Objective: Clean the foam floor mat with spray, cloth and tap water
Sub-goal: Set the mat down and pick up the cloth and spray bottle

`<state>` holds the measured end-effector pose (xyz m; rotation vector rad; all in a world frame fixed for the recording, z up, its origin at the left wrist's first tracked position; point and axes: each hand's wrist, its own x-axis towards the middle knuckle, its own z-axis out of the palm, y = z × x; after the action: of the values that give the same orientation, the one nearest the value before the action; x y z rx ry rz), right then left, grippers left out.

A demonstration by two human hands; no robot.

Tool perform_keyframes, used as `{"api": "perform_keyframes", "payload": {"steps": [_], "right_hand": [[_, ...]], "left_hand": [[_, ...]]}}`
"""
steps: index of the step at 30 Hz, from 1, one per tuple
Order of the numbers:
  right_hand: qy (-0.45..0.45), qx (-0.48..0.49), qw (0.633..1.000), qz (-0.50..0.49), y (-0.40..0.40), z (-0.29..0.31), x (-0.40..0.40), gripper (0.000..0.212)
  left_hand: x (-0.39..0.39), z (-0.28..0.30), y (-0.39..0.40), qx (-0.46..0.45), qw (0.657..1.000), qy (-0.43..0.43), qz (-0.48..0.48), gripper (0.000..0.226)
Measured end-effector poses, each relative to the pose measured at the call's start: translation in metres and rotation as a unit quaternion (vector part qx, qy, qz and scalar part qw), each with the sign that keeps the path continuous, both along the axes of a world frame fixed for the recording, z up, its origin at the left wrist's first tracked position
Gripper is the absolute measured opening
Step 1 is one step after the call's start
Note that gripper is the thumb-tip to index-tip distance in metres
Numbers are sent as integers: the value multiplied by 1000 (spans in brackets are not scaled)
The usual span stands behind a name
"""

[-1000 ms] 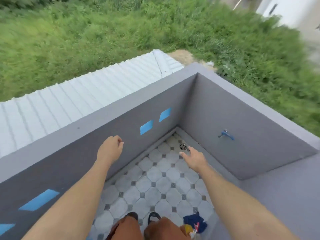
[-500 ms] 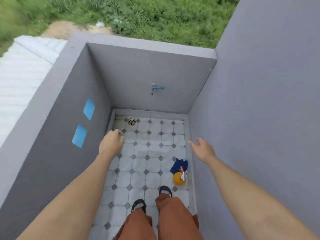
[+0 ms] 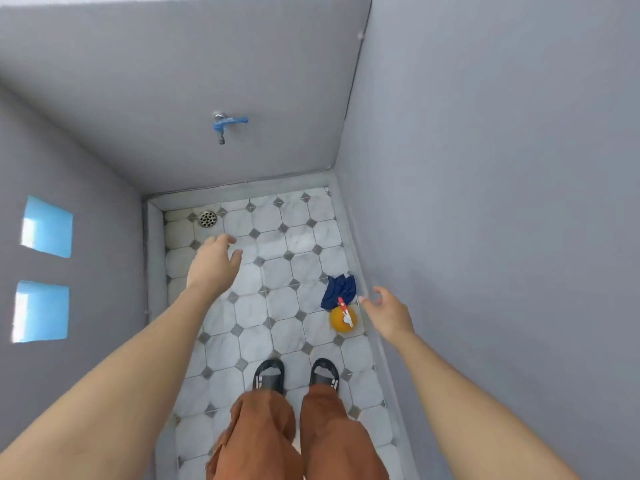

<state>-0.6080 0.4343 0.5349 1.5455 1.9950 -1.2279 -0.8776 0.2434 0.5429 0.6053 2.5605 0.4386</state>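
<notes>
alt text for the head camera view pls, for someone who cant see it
Looking down, a person's left hand and right hand reach out empty over a tiled floor between grey walls. An orange spray bottle stands beside a crumpled blue cloth near the right hand; a blue tap is on the far wall.

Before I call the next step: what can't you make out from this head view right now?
- Foam mat: not in the head view at all.
- Spray bottle: seen from above, so its body, label and fill level are hidden.
- Blue cloth: bunched, size and wetness unclear.
- Tap: small, open or closed unreadable.
- Left hand and right hand: blurred, holding nothing.
</notes>
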Motion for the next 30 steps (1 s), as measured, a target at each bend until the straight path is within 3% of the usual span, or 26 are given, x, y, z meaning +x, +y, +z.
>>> {"api": "perform_keyframes", "payload": {"steps": [7, 13, 20, 22, 26, 30], "right_hand": [[-11, -68, 996, -51, -12, -146, 10, 74], [20, -46, 978, -204, -23, -300, 15, 79], [105, 32, 936, -333, -39, -454, 38, 54], [153, 59, 930, -328, -41, -480, 43, 46], [214, 181, 926, -253, -42, -512, 46, 54], [200, 266, 918, -216, -40, -535, 42, 32]], "left_hand": [[-24, -154, 50, -31, 995, -38, -88, 39], [-11, -301, 103, 14, 990, -120, -69, 40], [27, -481, 164, -21, 977, -192, -90, 47], [38, -524, 180, -30, 973, -204, -102, 51], [61, -587, 211, -32, 964, -223, -138, 63], [85, -625, 228, -44, 958, -231, -166, 81]]}}
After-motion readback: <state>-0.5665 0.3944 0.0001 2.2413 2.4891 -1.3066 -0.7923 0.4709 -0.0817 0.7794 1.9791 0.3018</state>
